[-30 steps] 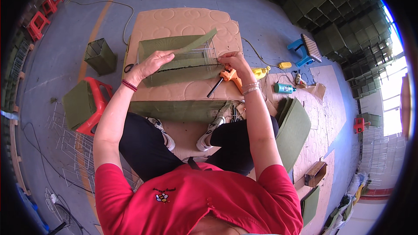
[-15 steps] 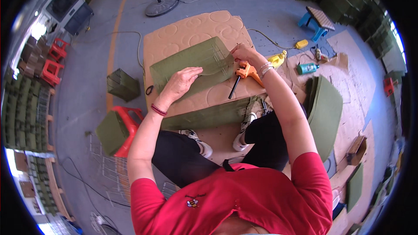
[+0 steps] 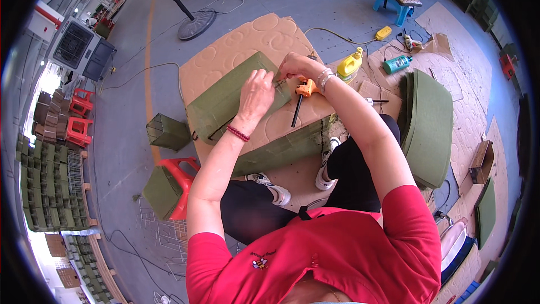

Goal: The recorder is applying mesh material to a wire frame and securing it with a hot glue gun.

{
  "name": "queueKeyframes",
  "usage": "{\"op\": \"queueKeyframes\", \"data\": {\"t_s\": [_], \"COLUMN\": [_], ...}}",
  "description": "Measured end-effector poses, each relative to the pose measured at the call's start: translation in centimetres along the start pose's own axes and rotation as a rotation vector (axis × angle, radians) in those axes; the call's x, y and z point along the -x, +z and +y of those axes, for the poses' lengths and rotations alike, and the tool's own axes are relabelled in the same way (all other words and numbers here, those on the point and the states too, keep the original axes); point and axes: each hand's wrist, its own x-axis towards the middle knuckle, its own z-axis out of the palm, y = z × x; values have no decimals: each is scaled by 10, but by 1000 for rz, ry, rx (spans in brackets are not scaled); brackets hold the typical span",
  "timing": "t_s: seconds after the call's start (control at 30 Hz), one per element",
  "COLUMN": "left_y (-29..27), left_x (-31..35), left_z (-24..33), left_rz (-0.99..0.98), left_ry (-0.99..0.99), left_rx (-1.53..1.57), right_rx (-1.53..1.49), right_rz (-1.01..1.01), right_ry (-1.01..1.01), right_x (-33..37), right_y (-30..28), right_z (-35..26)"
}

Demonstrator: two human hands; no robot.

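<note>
A green felt-like sheet with a thin wire frame lies folded on an embossed cardboard surface in front of me. My left hand is at its right end, fingers bent and closed at the edge. Close beside it, my right hand pinches at the same end; its fingertips partly hide what they grip. An orange glue gun with a dark barrel lies just below my right hand, on the cardboard.
A yellow bottle and a teal bottle stand or lie to the right, near a blue stool. Green panels are stacked by my right leg. A green box and red stool are left. Cables cross the floor.
My left hand has moved right from lying flat on the sheet to its right end, fingers now bent. My right hand has come closer to it. The head view has shifted.
</note>
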Motion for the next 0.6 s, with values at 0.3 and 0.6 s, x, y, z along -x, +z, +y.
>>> {"op": "queueKeyframes", "data": {"t_s": [0.3,0.6], "left_y": [11,5], "left_x": [-10,-25], "left_z": [-2,-13], "left_rz": [129,-24], "left_ry": [-19,-94], "left_rx": [-52,58], "right_rx": [29,99], "right_rz": [-16,-24], "right_ry": [-36,-34], "right_x": [7,6], "right_y": [-3,-3], "right_z": [-1,-3]}}
